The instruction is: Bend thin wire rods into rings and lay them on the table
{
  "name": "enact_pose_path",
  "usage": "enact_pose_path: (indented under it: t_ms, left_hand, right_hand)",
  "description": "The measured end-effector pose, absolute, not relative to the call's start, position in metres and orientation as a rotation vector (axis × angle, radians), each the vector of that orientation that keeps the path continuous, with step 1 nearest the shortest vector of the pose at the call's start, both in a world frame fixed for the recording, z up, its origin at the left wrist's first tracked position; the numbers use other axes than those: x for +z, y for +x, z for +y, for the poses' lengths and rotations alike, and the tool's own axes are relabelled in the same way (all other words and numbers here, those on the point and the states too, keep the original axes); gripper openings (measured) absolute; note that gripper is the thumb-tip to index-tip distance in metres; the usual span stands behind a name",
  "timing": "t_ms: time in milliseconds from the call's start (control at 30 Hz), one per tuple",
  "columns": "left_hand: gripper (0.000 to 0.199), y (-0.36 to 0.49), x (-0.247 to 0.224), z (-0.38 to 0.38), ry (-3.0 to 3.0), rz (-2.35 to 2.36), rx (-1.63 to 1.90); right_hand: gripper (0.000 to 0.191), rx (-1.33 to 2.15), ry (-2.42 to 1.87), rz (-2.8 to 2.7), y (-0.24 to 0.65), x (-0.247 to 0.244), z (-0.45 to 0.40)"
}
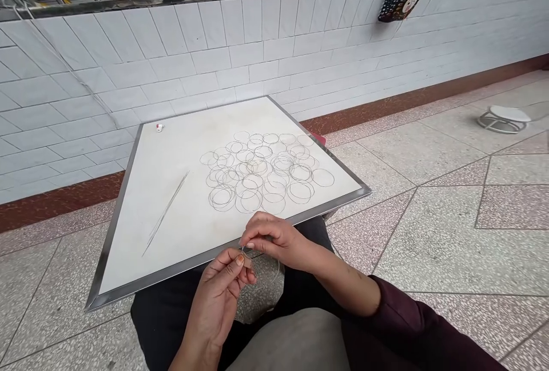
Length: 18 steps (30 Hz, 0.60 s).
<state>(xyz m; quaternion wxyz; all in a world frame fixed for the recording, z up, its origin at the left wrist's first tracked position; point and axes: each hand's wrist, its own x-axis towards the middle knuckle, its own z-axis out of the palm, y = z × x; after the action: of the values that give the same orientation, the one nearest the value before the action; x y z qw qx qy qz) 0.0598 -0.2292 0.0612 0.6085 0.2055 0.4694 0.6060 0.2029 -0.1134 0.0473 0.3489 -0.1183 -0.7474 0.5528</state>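
Note:
Both hands meet at the near edge of a white table [171,136] with a metal rim. My left hand [225,285] pinches a thin wire, thumb against the fingers. Fingers of my right hand [274,239] are closed on the same wire just above. The wire [278,274] curves down below my right hand in a loop. Beyond the hands, many thin wire rings [300,191] lie overlapping on the table. Several straight wires [167,211] lie in a narrow bundle on its left part.
A small white and red object [160,127] lies at the table's far left corner. Behind stands a tiled wall [171,82] with barred windows and a hanging black basket [401,4]. A white stool [505,118] stands on the floor at right.

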Motion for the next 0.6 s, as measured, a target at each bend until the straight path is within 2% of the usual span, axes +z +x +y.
enact_pose_path:
  t_ms: [400, 600]
  left_hand:
    - [0.019, 0.058, 0.061, -0.231, 0.407, 1.074, 1.335]
    - [0.022, 0.053, 0.058, -0.232, 0.488, 1.115, 1.307]
  right_hand:
    - [0.022, 0.867, -0.193, -2.222, 0.21, 0.043, -0.112]
    - [0.015, 0.665, -0.122, -2.277, 0.21, 0.052, -0.112]
